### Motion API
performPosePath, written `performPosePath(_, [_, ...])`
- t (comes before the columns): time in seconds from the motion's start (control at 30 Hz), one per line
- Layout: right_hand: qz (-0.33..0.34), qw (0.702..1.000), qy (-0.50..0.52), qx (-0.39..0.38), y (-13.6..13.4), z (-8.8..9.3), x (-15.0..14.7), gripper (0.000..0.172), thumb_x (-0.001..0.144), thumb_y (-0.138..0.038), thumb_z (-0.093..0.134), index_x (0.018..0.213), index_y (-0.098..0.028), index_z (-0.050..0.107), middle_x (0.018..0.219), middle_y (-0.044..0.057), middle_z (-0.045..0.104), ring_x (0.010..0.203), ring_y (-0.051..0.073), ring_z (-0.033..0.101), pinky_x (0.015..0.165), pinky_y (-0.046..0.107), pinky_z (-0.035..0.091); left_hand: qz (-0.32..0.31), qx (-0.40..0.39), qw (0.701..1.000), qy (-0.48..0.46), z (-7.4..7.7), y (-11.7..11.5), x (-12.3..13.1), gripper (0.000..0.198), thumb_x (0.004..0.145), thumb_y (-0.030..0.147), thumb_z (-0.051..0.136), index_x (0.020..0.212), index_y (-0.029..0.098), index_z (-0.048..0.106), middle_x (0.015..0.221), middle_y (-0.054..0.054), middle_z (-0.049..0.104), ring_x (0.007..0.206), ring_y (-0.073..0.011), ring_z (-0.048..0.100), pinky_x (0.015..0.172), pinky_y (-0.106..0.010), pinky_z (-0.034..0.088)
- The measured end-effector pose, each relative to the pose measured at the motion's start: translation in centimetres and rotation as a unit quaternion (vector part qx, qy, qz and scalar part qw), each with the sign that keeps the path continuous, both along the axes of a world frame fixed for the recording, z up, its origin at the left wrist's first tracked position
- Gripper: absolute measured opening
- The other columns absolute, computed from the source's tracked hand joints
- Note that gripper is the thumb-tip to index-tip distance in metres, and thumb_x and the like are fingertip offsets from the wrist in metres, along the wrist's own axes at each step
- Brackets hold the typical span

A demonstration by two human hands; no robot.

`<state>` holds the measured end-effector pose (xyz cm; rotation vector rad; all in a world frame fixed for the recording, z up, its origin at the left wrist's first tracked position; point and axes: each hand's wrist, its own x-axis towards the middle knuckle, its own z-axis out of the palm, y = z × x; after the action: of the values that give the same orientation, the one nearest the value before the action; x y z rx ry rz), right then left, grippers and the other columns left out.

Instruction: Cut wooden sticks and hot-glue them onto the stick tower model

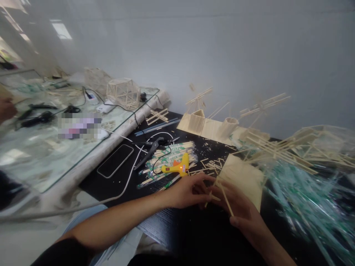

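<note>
My left hand (188, 190) reaches over the black table (191, 236), its fingers pinched on thin wooden sticks (212, 197). My right hand (241, 207) is closed round a longer stick (226, 201) that slants across its fingers. Both hands meet just in front of a flat panel of glued sticks (244, 177). A yellow glue gun (177, 167) lies just beyond my left hand on a heap of wrapped chopsticks (166, 159).
Black cutters (151, 149), a phone (115, 160) and a white cable (130, 181) lie left. Stick-built models (210, 127) stand at the back. A pile of plastic wrappers (305, 199) is on the right. A glass-topped table (55, 147) with another person's hand (7, 109) lies left.
</note>
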<state>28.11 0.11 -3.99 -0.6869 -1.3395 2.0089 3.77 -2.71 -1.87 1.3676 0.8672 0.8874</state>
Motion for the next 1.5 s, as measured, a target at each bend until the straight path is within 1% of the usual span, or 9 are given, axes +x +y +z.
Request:
performPosePath(0.17, [-0.017, 1.000, -0.006, -0.002, -0.1, 0.0, -0.1, 0.078, 0.066, -0.048, 0.092, 0.137, -0.034, 0.061, 0.146, 0.014, 0.063, 0.138, 0.040, 0.055, 0.120, 0.062, 0.034, -0.033, 0.007, 0.999, -0.002, 0.6, -0.1, -0.1, 0.059, 0.090, 0.029, 0.075, 0.145, 0.025, 0.054, 0.083, -0.001, 0.069, 0.072, -0.0126, 0.069, 0.071, -0.026, 0.055])
performPosePath(0.27, [-0.032, 0.999, -0.026, -0.003, -0.3, 0.5, -0.1, 0.083, 0.062, -0.051, 0.094, 0.136, -0.032, 0.061, 0.144, 0.016, 0.064, 0.142, 0.041, 0.051, 0.122, 0.061, 0.029, -0.051, 0.022, 0.998, 0.008, 0.7, -0.1, -0.4, 0.075, 0.080, 0.029, 0.085, 0.148, 0.029, 0.052, 0.091, -0.002, 0.068, 0.078, -0.0139, 0.068, 0.076, -0.028, 0.056])
performPosePath(0.33, [-0.033, 0.999, -0.036, -0.007, -0.4, 1.0, -0.1, 0.087, 0.062, -0.052, 0.094, 0.139, -0.031, 0.058, 0.138, 0.016, 0.068, 0.140, 0.041, 0.054, 0.123, 0.061, 0.029, -0.058, 0.035, 0.997, 0.023, 0.6, -0.1, -0.6, 0.088, 0.073, 0.032, 0.090, 0.151, 0.031, 0.048, 0.096, -0.003, 0.068, 0.077, -0.0139, 0.066, 0.073, -0.028, 0.057])
performPosePath(0.47, [-0.031, 0.999, -0.037, -0.011, -0.7, 2.0, 0.0, 0.085, 0.063, -0.055, 0.093, 0.137, -0.031, 0.059, 0.137, 0.016, 0.069, 0.135, 0.041, 0.058, 0.122, 0.060, 0.030, -0.036, 0.117, 0.990, 0.076, 0.5, 0.0, -1.0, 0.099, 0.064, 0.039, 0.095, 0.151, 0.035, 0.048, 0.123, -0.010, 0.062, 0.091, -0.0193, 0.066, 0.072, -0.031, 0.059])
performPosePath(0.57, [-0.026, 0.999, -0.032, -0.011, -0.6, 2.2, -0.1, 0.085, 0.061, -0.056, 0.093, 0.136, -0.031, 0.061, 0.137, 0.016, 0.069, 0.135, 0.042, 0.058, 0.121, 0.061, 0.030, -0.011, 0.197, 0.976, 0.093, 0.5, 0.0, -1.2, 0.098, 0.062, 0.040, 0.096, 0.149, 0.035, 0.051, 0.142, -0.013, 0.050, 0.115, -0.0267, 0.062, 0.092, -0.041, 0.058])
performPosePath(0.7, [-0.027, 0.999, -0.020, -0.015, -0.6, 2.2, -0.5, 0.083, 0.061, -0.056, 0.094, 0.134, -0.029, 0.064, 0.142, 0.015, 0.065, 0.135, 0.042, 0.057, 0.121, 0.060, 0.032, -0.008, 0.244, 0.965, 0.096, 0.4, 0.1, -1.2, 0.095, 0.065, 0.038, 0.095, 0.149, 0.032, 0.051, 0.147, -0.014, 0.051, 0.136, -0.0322, 0.051, 0.115, -0.049, 0.044])
performPosePath(0.87, [-0.014, 1.000, -0.017, -0.019, -0.7, 2.5, -0.6, 0.082, 0.060, -0.055, 0.094, 0.133, -0.029, 0.066, 0.138, 0.015, 0.068, 0.136, 0.042, 0.057, 0.122, 0.060, 0.031, -0.005, 0.236, 0.965, 0.112, 0.3, 0.1, -1.2, 0.086, 0.068, 0.037, 0.093, 0.145, 0.029, 0.055, 0.143, -0.013, 0.060, 0.139, -0.0318, 0.051, 0.117, -0.049, 0.041])
performPosePath(1.27, [-0.004, 0.999, -0.023, -0.026, -0.7, 2.7, -0.1, 0.082, 0.062, -0.054, 0.093, 0.135, -0.030, 0.065, 0.139, 0.015, 0.068, 0.139, 0.041, 0.054, 0.124, 0.060, 0.027, -0.005, 0.251, 0.962, 0.102, 0.7, 0.0, -1.2, 0.080, 0.071, 0.035, 0.090, 0.143, 0.026, 0.055, 0.141, -0.014, 0.062, 0.131, -0.0309, 0.058, 0.113, -0.047, 0.045])
performPosePath(1.5, [0.000, 1.000, -0.016, -0.023, -0.7, 2.7, -0.3, 0.081, 0.061, -0.055, 0.093, 0.133, -0.029, 0.066, 0.135, 0.015, 0.070, 0.137, 0.042, 0.055, 0.123, 0.060, 0.028, -0.026, 0.214, 0.972, 0.094, 1.2, -0.2, -1.3, 0.076, 0.076, 0.038, 0.085, 0.143, 0.025, 0.053, 0.135, -0.014, 0.063, 0.115, -0.0267, 0.066, 0.096, -0.041, 0.056])
